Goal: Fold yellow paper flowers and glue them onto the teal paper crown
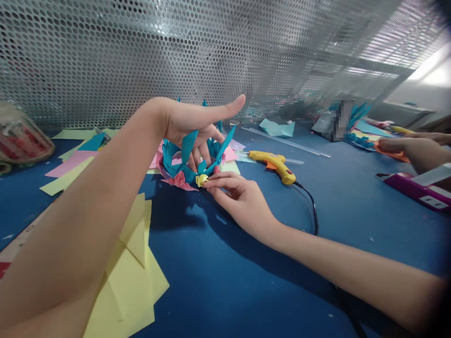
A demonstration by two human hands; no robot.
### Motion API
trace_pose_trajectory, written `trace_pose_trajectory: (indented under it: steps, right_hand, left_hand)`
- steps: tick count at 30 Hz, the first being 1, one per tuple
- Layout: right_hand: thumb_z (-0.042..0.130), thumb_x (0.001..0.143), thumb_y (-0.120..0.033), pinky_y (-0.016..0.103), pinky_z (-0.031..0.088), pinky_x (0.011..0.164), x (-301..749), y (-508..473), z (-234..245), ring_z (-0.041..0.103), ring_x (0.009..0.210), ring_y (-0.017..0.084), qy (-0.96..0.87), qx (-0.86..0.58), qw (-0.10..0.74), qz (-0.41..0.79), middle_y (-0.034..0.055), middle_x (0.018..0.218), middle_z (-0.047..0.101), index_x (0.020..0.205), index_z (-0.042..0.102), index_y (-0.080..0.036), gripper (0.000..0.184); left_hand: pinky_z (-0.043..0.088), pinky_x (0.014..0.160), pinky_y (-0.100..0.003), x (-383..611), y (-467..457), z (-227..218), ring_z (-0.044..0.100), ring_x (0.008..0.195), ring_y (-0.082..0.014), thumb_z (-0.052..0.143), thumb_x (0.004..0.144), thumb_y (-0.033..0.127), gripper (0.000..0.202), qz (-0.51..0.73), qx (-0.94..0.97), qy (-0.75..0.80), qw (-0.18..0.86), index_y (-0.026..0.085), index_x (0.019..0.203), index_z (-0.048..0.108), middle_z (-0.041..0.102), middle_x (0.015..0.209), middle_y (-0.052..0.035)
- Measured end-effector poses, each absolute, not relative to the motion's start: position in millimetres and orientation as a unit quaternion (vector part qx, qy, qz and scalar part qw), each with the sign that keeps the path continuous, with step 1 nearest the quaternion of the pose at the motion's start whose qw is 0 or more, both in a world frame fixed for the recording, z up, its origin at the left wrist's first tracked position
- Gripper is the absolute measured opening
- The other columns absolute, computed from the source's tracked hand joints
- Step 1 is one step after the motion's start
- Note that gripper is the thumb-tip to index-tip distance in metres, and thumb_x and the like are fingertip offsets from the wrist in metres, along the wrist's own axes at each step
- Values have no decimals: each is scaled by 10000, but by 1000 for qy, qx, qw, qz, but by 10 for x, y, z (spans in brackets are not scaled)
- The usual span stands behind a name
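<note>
We have one blue paper crown around the lowered fingers of our left hand, thumb spread wide; one pink flower outside; one yellow flower, pinched by our right hand; one glue gun.

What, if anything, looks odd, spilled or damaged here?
Nothing looks spilled, and what shows of the blue paper crown seems intact. The yellow hot-glue gun lies on its side on the blue tabletop, nozzle close to loose papers, which seems untidy. The yellow paper sheets in the foreground overlap at uneven angles, perhaps working clutter.
</note>
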State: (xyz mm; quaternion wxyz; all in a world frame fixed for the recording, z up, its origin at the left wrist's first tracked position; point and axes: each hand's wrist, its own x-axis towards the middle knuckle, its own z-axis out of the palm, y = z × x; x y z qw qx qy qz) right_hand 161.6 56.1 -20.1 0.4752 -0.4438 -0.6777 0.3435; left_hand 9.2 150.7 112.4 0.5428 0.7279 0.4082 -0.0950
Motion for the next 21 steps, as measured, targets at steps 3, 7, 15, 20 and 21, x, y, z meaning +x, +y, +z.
trace_pose_trajectory:
  steps: [3, 7, 15, 20, 21]
  right_hand:
    - [639, 795, -215, 323, 580, 860, 1619, 556, -205, 672, 1020, 203, -680, -440, 475, 344, 42, 997, 728, 848, 804, -261, 180]
    - [638, 808, -233, 328, 581, 862, 1625, 555, -211, 673, 1017, 202, -683, -435, 475, 345, 42, 1005, 724, 855, 804, -265, 175]
    - [628, 810, -211, 320, 583, 854, 1623, 551, -214, 667, 1036, 208, -683, -431, 473, 352, 49, 1027, 715, 886, 804, -257, 197]
    - [612, 811, -201, 307, 583, 852, 1622, 550, -210, 665, 1041, 201, -680, -430, 475, 355, 53, 1027, 709, 891, 804, -245, 212]
    - [608, 813, -200, 305, 583, 850, 1623, 549, -208, 664, 1043, 200, -680, -430, 476, 356, 53, 1027, 708, 892, 804, -246, 216]
  left_hand:
    - [380, 1080, -497, 90, 1507, 1111, 341, 1437, -421, 61, 767, 933, 1217, -97, 728, 400, 548, 18, 1557, -80, 398, 1528, -289]
    - [385, 1069, -513, 94, 1520, 1099, 329, 1434, -441, 42, 768, 931, 1219, -100, 729, 398, 548, 6, 1556, -53, 379, 1530, -301]
    - [365, 1096, -487, 91, 1527, 1105, 333, 1443, -406, 89, 841, 868, 1141, -94, 743, 391, 535, -16, 1552, -33, 441, 1506, -289]
    - [379, 1090, -481, 98, 1514, 1101, 347, 1439, -407, 111, 814, 895, 1166, -96, 744, 390, 534, 10, 1563, -17, 461, 1500, -275]
    - [382, 1089, -485, 98, 1513, 1100, 355, 1435, -408, 114, 808, 899, 1170, -94, 745, 389, 534, 17, 1565, -15, 460, 1501, -275]
